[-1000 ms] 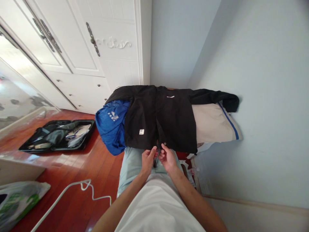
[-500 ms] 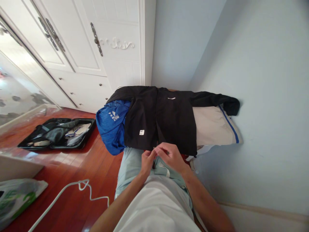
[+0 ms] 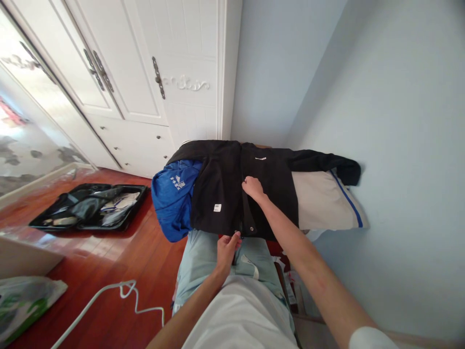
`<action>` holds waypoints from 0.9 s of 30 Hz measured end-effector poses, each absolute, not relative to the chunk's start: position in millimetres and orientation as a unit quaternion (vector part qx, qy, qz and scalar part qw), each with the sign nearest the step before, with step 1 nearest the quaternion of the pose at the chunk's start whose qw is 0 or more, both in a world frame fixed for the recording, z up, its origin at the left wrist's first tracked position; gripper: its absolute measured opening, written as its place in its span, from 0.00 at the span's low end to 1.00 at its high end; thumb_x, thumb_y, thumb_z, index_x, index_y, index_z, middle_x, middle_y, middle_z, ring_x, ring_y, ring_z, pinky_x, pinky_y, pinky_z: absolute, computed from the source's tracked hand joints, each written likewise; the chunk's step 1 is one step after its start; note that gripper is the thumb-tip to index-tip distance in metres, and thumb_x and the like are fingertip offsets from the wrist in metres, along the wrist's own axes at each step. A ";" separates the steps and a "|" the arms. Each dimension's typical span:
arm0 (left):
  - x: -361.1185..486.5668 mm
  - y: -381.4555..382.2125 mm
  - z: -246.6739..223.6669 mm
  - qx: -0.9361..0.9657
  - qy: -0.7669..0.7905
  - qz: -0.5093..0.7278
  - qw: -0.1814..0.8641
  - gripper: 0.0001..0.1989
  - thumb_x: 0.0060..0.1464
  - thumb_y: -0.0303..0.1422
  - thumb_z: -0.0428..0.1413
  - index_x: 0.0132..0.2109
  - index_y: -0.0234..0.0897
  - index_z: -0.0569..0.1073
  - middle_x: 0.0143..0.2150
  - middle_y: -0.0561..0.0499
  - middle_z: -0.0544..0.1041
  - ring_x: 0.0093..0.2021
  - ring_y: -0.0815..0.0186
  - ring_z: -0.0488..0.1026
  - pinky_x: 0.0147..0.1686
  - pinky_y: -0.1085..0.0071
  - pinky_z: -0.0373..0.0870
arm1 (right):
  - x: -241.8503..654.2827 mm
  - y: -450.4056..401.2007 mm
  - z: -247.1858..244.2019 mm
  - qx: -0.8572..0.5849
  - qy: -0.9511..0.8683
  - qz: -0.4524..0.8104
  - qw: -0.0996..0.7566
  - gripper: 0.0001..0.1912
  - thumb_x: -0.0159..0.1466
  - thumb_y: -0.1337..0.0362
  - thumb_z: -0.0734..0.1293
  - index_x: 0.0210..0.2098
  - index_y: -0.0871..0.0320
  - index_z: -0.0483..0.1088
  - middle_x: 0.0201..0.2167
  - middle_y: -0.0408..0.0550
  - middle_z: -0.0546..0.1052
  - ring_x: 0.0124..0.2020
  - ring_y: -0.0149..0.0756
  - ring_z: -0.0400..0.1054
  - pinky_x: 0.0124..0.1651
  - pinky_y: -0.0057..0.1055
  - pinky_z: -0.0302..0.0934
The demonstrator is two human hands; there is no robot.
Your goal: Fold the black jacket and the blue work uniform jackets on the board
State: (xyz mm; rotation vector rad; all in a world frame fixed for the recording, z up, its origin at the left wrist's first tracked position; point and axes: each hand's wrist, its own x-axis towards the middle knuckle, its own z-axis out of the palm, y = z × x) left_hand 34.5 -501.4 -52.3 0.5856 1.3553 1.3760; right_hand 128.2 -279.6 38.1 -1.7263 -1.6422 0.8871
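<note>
Black jacket (image 3: 223,189), laid over blue cloth (image 3: 174,201), is pinched at the hem by the fingers of the left hand (image 3: 227,248); the right hand (image 3: 253,188) has been moved up mid-front, fingers together, perhaps on a hidden zip pull, work thus carried beyond the hem.

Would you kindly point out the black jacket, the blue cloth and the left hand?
Black jacket (image 3: 228,186): head view, on its front panel.
Blue cloth (image 3: 173,203): head view, near its middle.
Left hand (image 3: 226,250): head view, middle of the hand.
</note>
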 end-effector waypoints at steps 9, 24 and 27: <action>35.0 -499.3 -54.9 0.222 0.564 0.579 0.546 0.25 0.37 0.53 0.66 0.24 0.32 0.74 0.22 0.46 0.76 0.22 0.70 0.68 0.24 0.74 0.64 | 158.8 -289.1 23.3 -0.625 -0.566 0.423 0.331 0.05 0.63 0.72 0.61 0.30 0.59 0.63 0.24 0.47 0.75 0.25 0.32 0.73 0.29 0.28 0.71; 31.5 -501.9 -59.7 0.212 0.572 0.561 0.559 0.31 0.29 0.59 0.66 0.22 0.33 0.72 0.20 0.48 0.73 0.21 0.70 0.65 0.23 0.73 0.61 | 102.0 -162.9 72.7 -0.701 -0.675 0.128 0.194 0.26 0.66 0.58 0.66 0.58 0.67 0.60 0.58 0.71 0.64 0.58 0.58 0.64 0.57 0.51 0.60; 28.6 -499.4 -69.0 0.200 0.574 0.545 0.578 0.32 0.26 0.61 0.66 0.20 0.33 0.72 0.19 0.48 0.72 0.20 0.70 0.64 0.23 0.73 0.59 | 94.8 -137.0 73.0 -0.699 -0.685 0.097 0.180 0.24 0.66 0.60 0.65 0.58 0.67 0.61 0.58 0.71 0.64 0.58 0.57 0.64 0.57 0.49 0.60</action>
